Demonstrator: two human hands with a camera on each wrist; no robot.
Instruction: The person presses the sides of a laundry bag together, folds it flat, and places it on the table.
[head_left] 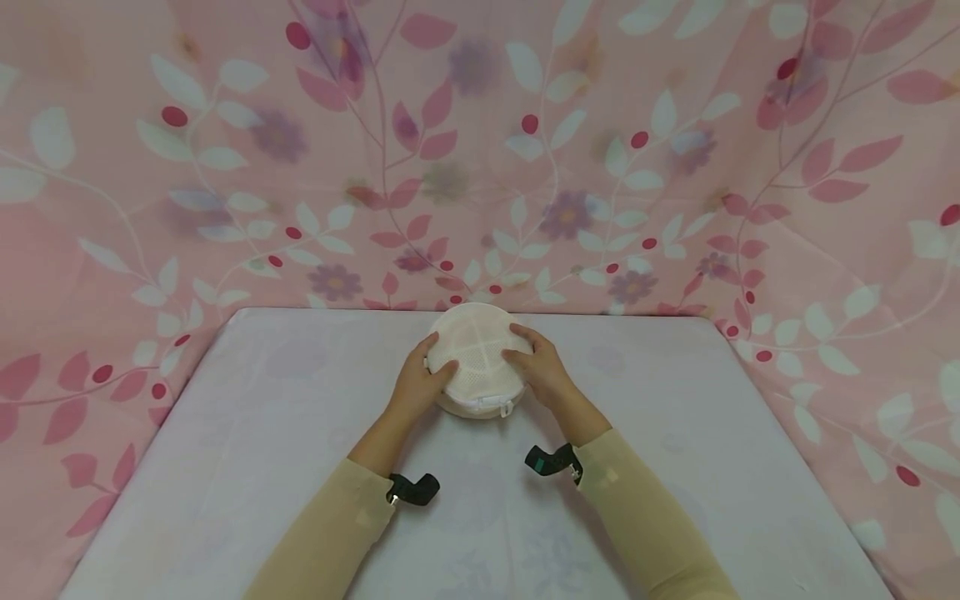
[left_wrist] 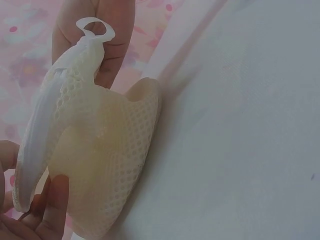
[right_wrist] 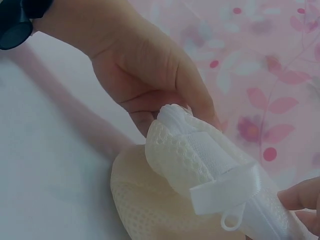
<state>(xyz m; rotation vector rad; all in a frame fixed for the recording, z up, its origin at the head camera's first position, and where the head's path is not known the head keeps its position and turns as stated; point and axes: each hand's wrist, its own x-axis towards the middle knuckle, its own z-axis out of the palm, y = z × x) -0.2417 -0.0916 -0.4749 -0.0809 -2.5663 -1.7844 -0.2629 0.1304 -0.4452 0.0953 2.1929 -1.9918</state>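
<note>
A round cream mesh laundry bag (head_left: 480,350), domed and with a white zip along its rim, is held near the far edge of the table. My left hand (head_left: 420,379) grips its left side, thumb over the top face. Opposite, my right hand (head_left: 551,371) holds the right side the same way. A white ribbon loop (left_wrist: 95,30) sticks out from the rim in the left wrist view. The right wrist view shows the zip pull (right_wrist: 232,217) hanging beside the ribbon. Between its two mesh discs the bag pinches in to a narrower middle, and its lower disc is close over the tabletop.
A white cloth with faint floral print covers the table (head_left: 637,517). Behind and around it hangs a pink curtain (head_left: 480,167) with leaves and flowers. Black wrist cameras (head_left: 415,490) are strapped at both cuffs.
</note>
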